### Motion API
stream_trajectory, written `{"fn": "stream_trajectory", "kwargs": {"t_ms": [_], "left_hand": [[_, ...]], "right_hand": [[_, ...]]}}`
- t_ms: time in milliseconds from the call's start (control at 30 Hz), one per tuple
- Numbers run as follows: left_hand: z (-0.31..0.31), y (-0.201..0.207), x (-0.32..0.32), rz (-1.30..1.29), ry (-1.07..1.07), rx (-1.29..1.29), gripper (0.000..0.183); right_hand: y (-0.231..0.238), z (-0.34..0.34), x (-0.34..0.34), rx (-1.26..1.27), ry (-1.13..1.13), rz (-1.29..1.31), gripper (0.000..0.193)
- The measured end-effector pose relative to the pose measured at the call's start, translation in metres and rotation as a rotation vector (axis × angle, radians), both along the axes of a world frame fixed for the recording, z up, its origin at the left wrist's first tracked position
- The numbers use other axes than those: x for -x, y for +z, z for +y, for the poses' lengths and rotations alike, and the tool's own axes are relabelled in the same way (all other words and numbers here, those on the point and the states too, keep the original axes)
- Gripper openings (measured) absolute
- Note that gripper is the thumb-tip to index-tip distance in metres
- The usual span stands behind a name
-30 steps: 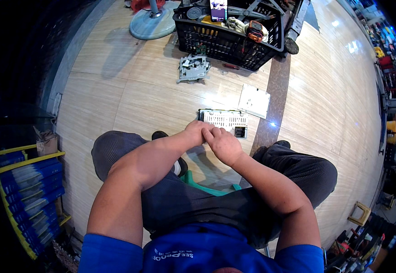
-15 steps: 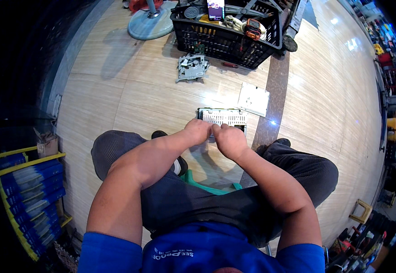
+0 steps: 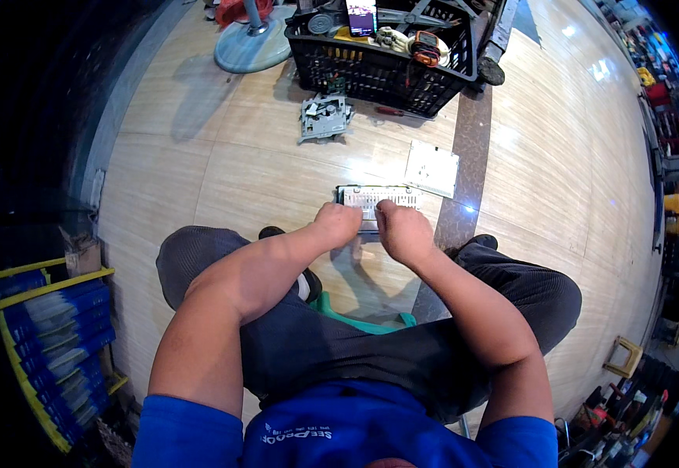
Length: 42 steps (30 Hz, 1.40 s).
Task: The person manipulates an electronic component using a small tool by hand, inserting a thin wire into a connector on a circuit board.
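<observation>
Both hands, left hand (image 3: pixel 338 223) and right hand (image 3: pixel 402 232), are curled on the near edge of a flat metal stereo chassis (image 3: pixel 377 200) lying on the tiled floor (image 3: pixel 246 164); whether they actually grip it I cannot tell. Probably prying its casing apart, needing steady opposing pulls.

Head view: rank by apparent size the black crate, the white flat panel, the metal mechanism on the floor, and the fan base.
1. Black crate, clearly largest.
2. Round fan base, though the top edge cuts it off.
3. White flat panel and metal mechanism: these look about alike, and fisheye bending makes ranking them unsure.
</observation>
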<state>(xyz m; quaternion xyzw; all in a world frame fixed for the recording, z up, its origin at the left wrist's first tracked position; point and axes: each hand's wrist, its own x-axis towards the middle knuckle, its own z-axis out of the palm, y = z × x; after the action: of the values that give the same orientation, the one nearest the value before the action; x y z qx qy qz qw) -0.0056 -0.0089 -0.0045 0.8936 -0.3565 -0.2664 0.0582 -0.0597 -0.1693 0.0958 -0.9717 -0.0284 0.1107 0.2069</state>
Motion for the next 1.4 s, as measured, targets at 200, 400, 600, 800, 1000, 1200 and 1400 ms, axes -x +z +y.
{"fn": "stream_trajectory", "kwargs": {"t_ms": [200, 400, 600, 800, 1000, 1200, 1400], "left_hand": [[-0.003, 0.005, 0.006, -0.133, -0.08, 0.001, 0.015], [0.001, 0.013, 0.006, -0.141, -0.163, 0.054, 0.015], [0.003, 0.005, 0.005, -0.15, -0.166, 0.063, 0.015], [0.005, 0.001, 0.009, -0.105, -0.087, 0.034, 0.012], [-0.002, 0.007, 0.012, -0.028, 0.049, -0.013, 0.016], [-0.003, 0.011, 0.014, 0.073, 0.113, -0.029, 0.021], [-0.008, 0.022, 0.012, 0.079, 0.147, -0.032, 0.02]], "right_hand": [[0.118, -0.043, -0.029, -0.458, -0.232, -0.081, 0.023], [0.178, -0.087, -0.03, -0.404, -0.053, -0.264, 0.02], [0.148, -0.092, -0.016, -0.091, 0.016, -0.286, 0.016], [0.132, -0.086, -0.012, -0.032, 0.271, -0.118, 0.01], [0.126, -0.079, -0.01, -0.019, 0.341, -0.071, 0.011], [0.118, -0.077, -0.013, -0.006, 0.342, -0.067, 0.011], [0.114, -0.078, -0.021, 0.03, 0.302, -0.015, 0.014]]}}
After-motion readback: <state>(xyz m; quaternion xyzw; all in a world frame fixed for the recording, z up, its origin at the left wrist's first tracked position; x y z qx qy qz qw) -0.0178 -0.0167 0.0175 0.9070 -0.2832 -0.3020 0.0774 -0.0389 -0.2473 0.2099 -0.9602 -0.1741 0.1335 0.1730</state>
